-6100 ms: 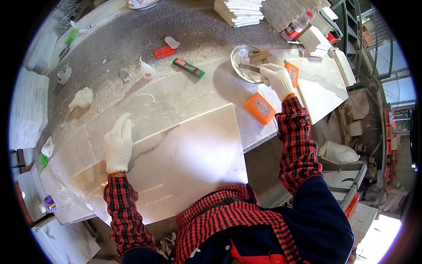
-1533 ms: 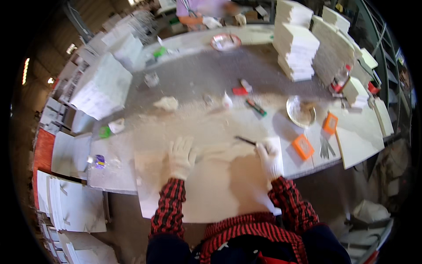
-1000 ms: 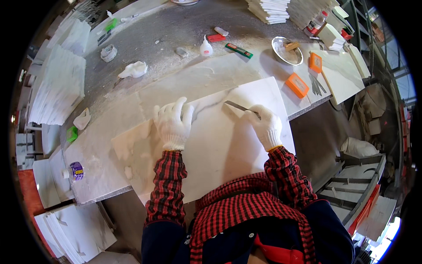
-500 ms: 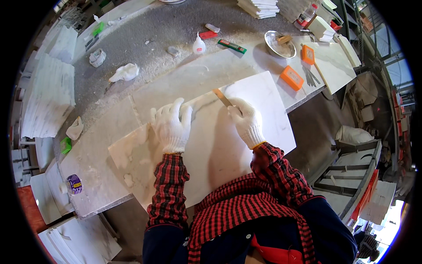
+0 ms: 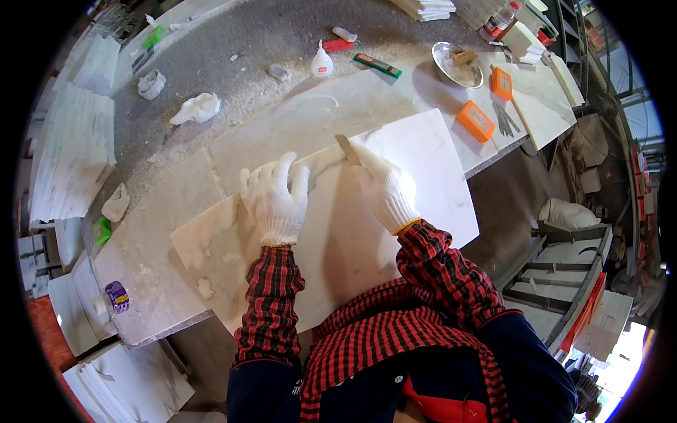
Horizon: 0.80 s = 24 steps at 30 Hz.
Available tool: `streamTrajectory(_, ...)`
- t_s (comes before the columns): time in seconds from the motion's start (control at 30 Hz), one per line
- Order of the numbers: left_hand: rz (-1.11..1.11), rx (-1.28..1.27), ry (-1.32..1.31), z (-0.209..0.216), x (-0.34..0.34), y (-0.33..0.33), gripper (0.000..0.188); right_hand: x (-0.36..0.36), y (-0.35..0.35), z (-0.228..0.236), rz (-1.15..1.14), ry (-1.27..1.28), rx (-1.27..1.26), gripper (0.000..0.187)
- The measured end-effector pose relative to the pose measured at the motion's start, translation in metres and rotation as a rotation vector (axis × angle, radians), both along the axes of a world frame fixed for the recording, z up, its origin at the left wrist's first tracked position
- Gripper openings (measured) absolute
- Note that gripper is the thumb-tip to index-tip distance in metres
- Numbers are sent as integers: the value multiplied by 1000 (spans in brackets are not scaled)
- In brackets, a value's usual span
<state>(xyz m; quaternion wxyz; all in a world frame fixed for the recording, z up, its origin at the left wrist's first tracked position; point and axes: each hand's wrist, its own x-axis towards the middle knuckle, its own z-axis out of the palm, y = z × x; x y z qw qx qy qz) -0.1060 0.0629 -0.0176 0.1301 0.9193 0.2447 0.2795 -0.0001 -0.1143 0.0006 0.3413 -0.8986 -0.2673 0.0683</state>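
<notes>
A pale, grey-veined marble slab point(image 5: 321, 233) lies tilted across the worktop in front of me. My left hand point(image 5: 275, 197), in a white knit glove, rests on it with fingers spread, the tips by its far edge. My right hand point(image 5: 384, 185), gloved alike, is closed on a thin, flat grey-brown strip point(image 5: 346, 150). The strip lies at the slab's far edge, its far end sticking out past the fingers. Its lower part is hidden in the glove.
Beyond the slab are a white squeeze bottle point(image 5: 322, 63), a green box point(image 5: 378, 65) and a crumpled white cloth point(image 5: 197, 109). At right are a metal bowl point(image 5: 441, 65), orange boxes point(image 5: 474, 121) and grey strips point(image 5: 505, 121). Stacked slabs point(image 5: 74, 151) stand left.
My right hand has slid slightly left with the strip along the slab's far edge, and its wrist has turned. My left hand stays nearly in place.
</notes>
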Motion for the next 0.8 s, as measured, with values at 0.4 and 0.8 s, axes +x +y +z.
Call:
streamTrajectory(0.4, -17, -40, 0, 3, 4, 0, 23, 1, 19, 10, 56, 49, -243, 53)
streamTrajectory(0.8, -19, -27, 2, 0, 5, 0, 23, -1, 17, 0, 102, -2, -185, 49)
